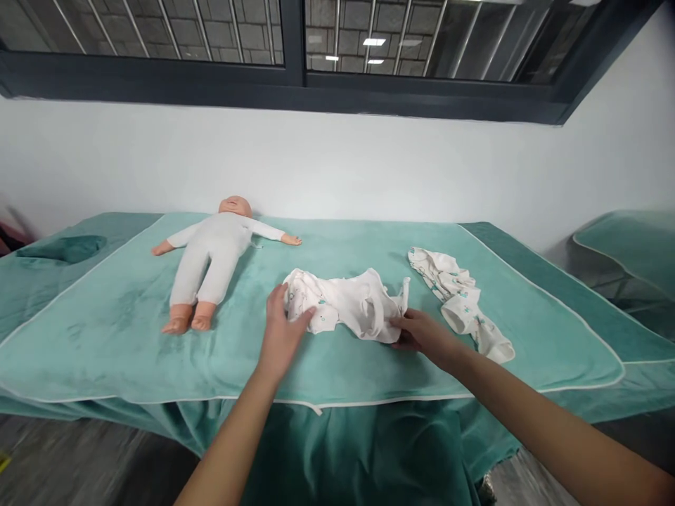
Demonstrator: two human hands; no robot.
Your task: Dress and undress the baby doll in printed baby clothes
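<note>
Evidently the white garment (342, 299) lies between the two hands on the green mat (316, 376), loosely bunched, its printed end to the left and its pale ties (377, 316) curling at the right; it is neither spread flat nor neatly folded. The left hand (277, 334) rests at the printed end, thumb and forefinger spread apart on either side of the cloth, though whether their tips grip it cannot be told. The right hand (422, 336) pinches the opposite edge between thumb and fingers, with part of the lower fingers hidden. Only this handling is under way, judging by the layout: the crumpled second garment (458, 302) lies untouched beyond the right hand, also unspread. To the left, the doll (221, 239) lies on its back in a plain white body, arms out, with neither printed piece on it. How much handling is complete cannot be told.
</note>
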